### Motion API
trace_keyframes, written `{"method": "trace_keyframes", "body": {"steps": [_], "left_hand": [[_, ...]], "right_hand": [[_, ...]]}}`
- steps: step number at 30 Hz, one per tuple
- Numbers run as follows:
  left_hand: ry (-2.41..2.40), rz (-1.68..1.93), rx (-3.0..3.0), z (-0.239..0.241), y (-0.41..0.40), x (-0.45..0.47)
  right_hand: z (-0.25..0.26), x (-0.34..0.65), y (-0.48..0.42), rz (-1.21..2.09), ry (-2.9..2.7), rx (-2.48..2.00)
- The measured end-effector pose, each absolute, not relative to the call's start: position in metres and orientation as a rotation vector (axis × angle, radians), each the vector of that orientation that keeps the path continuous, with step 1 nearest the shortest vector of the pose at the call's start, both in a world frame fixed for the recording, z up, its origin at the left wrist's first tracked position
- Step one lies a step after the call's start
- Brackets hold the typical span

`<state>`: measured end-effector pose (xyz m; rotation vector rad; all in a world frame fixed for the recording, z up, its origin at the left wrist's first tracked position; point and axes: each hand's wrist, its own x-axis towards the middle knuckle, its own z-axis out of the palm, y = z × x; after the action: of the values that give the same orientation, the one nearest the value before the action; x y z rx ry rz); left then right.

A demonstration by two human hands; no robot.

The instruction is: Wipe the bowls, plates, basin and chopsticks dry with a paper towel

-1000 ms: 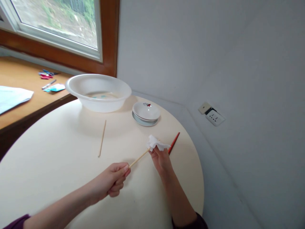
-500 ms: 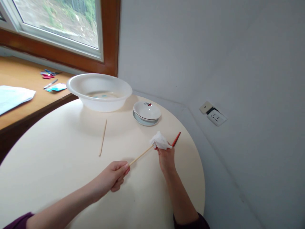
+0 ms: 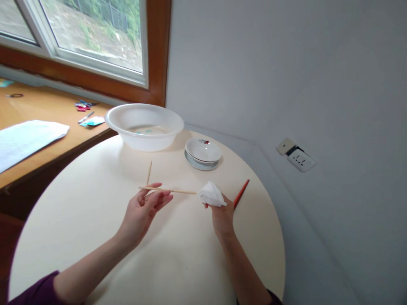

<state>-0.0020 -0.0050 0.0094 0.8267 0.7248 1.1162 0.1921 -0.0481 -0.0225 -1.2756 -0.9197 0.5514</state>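
My left hand pinches a pale wooden chopstick between thumb and fingertips and holds it level above the round table. My right hand grips a crumpled white tissue, which is wrapped around the chopstick's right end. A second wooden chopstick lies on the table just behind my left hand. A red chopstick lies on the table to the right of my right hand, partly hidden by it.
A white plastic basin with a little water stands at the table's far side. Two stacked small dishes sit beside it. A wooden desk at the left holds papers and pens. A wall socket is at the right.
My left hand rose and moved left, turning the chopstick from slanted to level; its grip shifted from a fist to fingertips. The tissue stayed on the right end. The view shifted slightly.
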Motion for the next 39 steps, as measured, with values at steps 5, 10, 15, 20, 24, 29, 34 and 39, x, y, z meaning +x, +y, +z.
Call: {"method": "trace_keyframes", "body": {"steps": [5, 10, 15, 20, 24, 29, 34, 39], "left_hand": [[0.785, 1.099, 0.924, 0.000, -0.005, 0.003], [0.834, 1.134, 1.074, -0.005, -0.003, 0.005], [0.731, 1.138, 1.123, -0.003, -0.001, 0.001], [0.746, 0.909, 1.367, -0.009, -0.008, 0.001], [0.761, 0.660, 1.639, -0.009, -0.014, 0.004], [0.790, 0.547, 1.716, -0.007, -0.015, 0.007], [0.705, 0.550, 1.675, -0.009, -0.017, 0.009], [0.757, 0.578, 1.595, 0.000, -0.022, 0.012]], "right_hand": [[-0.017, 0.165, -0.053, 0.723, -1.152, -1.316], [-0.017, 0.156, -0.055, 0.928, -1.301, -1.290], [-0.019, 0.160, -0.052, 1.006, -1.228, -1.252], [-0.021, 0.160, -0.052, 1.113, -1.109, -1.145], [-0.019, 0.155, -0.055, 1.259, -1.043, -1.001], [-0.025, 0.148, -0.059, 1.280, -0.981, -0.968], [-0.037, 0.139, -0.060, 1.205, -0.899, -1.000], [-0.044, 0.139, -0.060, 1.081, -0.759, -1.009]]}}
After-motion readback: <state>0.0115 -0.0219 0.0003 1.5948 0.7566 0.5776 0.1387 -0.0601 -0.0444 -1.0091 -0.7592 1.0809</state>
